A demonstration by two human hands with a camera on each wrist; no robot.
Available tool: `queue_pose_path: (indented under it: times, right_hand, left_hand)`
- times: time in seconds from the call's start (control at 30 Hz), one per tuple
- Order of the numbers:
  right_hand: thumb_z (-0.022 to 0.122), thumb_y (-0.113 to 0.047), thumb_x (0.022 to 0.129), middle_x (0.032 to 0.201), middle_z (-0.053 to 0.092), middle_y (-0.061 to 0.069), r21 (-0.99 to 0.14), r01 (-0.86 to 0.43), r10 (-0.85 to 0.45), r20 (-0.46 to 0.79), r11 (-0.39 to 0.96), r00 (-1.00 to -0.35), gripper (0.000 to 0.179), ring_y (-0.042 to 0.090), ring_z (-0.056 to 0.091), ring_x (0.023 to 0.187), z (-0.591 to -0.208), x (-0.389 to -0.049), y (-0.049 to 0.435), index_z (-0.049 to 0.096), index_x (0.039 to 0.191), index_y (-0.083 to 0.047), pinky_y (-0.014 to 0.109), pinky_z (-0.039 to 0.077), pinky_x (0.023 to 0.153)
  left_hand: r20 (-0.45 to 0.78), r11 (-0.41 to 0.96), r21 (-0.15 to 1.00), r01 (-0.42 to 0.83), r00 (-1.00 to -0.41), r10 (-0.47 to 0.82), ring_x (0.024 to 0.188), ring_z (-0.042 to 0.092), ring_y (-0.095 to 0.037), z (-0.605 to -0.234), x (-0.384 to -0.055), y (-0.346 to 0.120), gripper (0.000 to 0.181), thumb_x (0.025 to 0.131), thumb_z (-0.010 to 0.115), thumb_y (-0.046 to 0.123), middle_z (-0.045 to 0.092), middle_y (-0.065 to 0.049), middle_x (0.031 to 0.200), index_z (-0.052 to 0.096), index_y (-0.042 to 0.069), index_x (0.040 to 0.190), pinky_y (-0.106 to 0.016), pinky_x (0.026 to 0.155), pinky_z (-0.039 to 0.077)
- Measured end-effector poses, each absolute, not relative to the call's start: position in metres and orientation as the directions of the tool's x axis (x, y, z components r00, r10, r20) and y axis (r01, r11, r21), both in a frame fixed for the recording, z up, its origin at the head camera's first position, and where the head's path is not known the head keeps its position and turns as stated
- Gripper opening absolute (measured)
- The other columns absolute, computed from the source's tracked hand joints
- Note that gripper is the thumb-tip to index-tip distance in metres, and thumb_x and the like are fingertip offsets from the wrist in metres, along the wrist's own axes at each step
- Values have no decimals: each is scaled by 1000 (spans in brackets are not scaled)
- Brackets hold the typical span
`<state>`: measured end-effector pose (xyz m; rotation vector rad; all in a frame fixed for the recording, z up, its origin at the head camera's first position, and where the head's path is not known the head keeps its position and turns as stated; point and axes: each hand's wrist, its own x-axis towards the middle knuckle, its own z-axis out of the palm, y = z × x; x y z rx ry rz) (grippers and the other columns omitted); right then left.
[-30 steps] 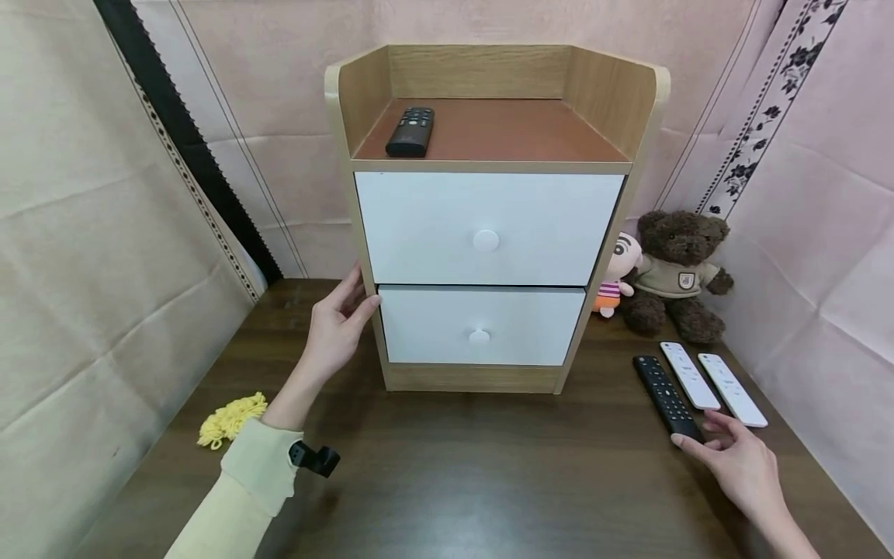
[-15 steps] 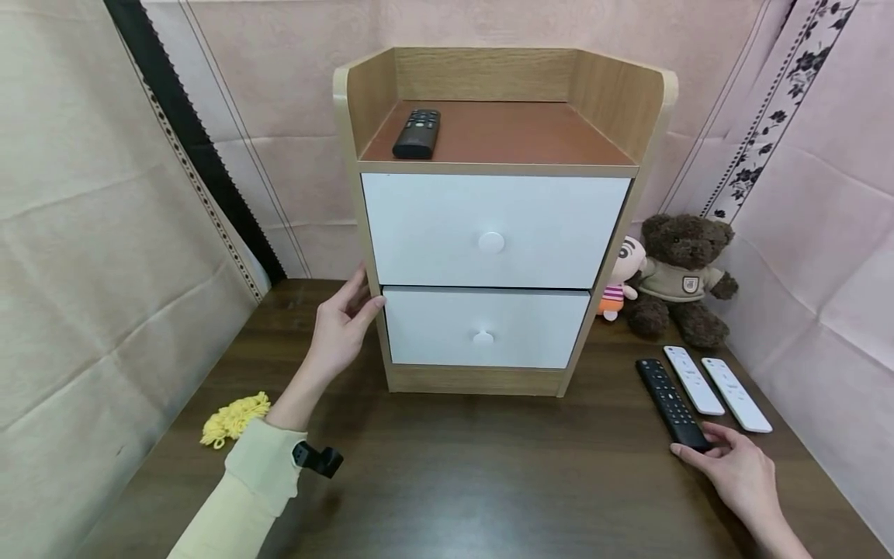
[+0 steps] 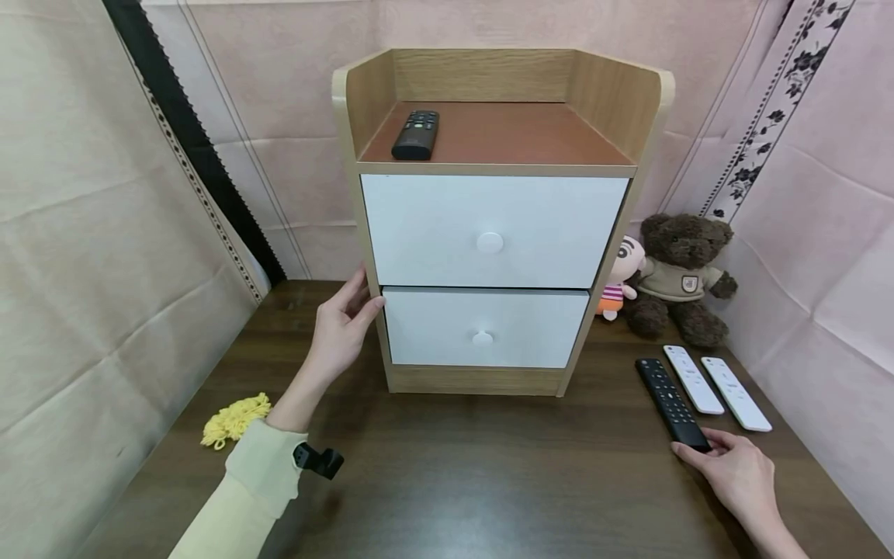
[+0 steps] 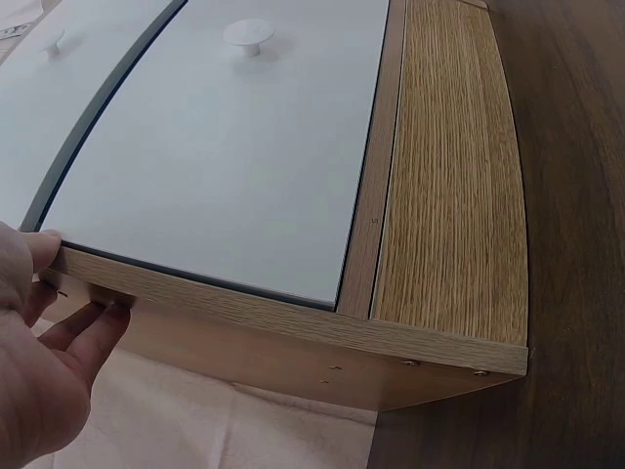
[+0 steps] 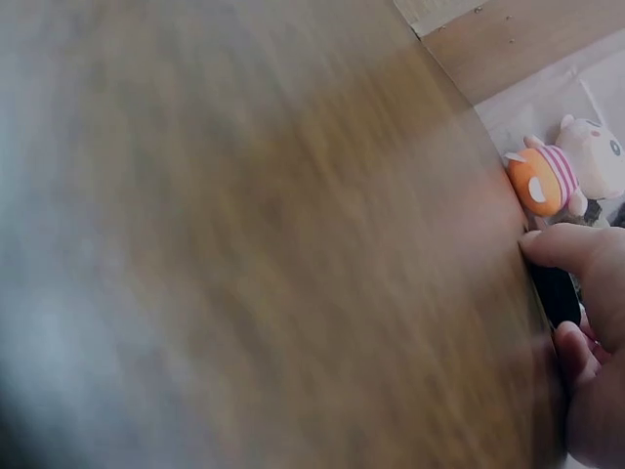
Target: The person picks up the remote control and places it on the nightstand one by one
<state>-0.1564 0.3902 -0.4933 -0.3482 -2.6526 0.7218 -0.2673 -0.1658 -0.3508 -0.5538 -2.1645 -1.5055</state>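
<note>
**On a dark wood-grain table [image 3: 454,481], before pale pink cloth [image 3: 286,85]: pinching a black remote control [image 3: 673,402], gripping a cabinet [image 3: 475,379]**

With the right hand [image 3: 740,475], pinching the near end of the black remote control, thumb at its left edge, bent fingers at its right, parted only by its width. Lying keys up on the table, right of the cabinet; hard to tell from the blurred right wrist view whether lifted at all at the near end.

With the left hand [image 3: 335,330], gripping the cabinet's left edge: thumb on the front beside the gap between drawers, other fingers bent against the side panel [image 4: 273,357].

Compared with one second ago, drawn slightly back at right, with fingertips now clear of the inner white remote [image 3: 694,380]; at left, holding the same spot. Against half a second ago, nearly unchanged.

Farther out, beside the inner white remote, an outer white remote [image 3: 736,394]; behind, a brown teddy bear [image 3: 680,283] and a striped plush doll [image 3: 613,293], partly hidden by the cabinet. On the top shelf [image 3: 517,132], toward the left, a dark grey remote [image 3: 416,135]. Below, a white upper drawer [image 3: 419,233] and lower drawer [image 3: 426,330], both closed. Near the left forearm, a yellow yarn bundle [image 3: 236,420].
</note>
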Motion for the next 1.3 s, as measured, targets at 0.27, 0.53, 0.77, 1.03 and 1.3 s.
queue_pose_path:
  times: [0.27, 0.53, 0.77, 1.03, 1.3]
  right_hand:
    - [82, -36, 82, 86, 74, 17, -572, 274, 451, 194, 774, -871, 57, 41, 66, 86, -492, -157, 387, 70, 114, 10, 53, 37, 83]
    - [79, -36, 84, 87, 74, 15, -578, 332, 496, 148, 745, -855, 56, 42, 64, 89, -490, -156, 388, 69, 117, 8, 52, 37, 81]
    - [78, -36, 83, 90, 74, 18, -577, 346, 510, 146, 740, -847, 56, 43, 65, 89, -488, -157, 388, 69, 116, 8, 51, 36, 80]
    - [78, -37, 84, 90, 74, 21, -596, 370, 538, 127, 713, -833, 59, 43, 65, 89, -487, -160, 387, 67, 119, 10, 53, 35, 84]
    - [82, -40, 82, 80, 75, 12, -624, 346, 555, 170, 700, -815, 60, 14, 60, 70, -482, -158, 391, 71, 117, 8, 50, 37, 86]
  left_hand:
    - [550, 305, 780, 547, -831, 83, 130, 57, -30, -350, -268, -164, 61, 103, 65, 14, 49, -14, 152, 38, 6, 157, -31, 97, 53]
    - [555, 289, 780, 555, -827, 92, 130, 57, -30, -349, -269, -160, 60, 103, 64, 12, 50, -15, 151, 38, 6, 157, -30, 97, 53]
    - [546, 282, 788, 547, -833, 88, 133, 55, -30, -350, -268, -160, 61, 104, 64, 13, 46, -14, 154, 37, 6, 158, -35, 99, 52]
    - [557, 287, 781, 555, -826, 82, 134, 54, -31, -350, -266, -163, 61, 103, 64, 12, 44, -13, 156, 36, 4, 158, -39, 101, 50]
    - [566, 283, 777, 563, -821, 79, 133, 55, -31, -350, -267, -165, 61, 103, 64, 12, 47, -13, 154, 38, 7, 158, -39, 100, 51]
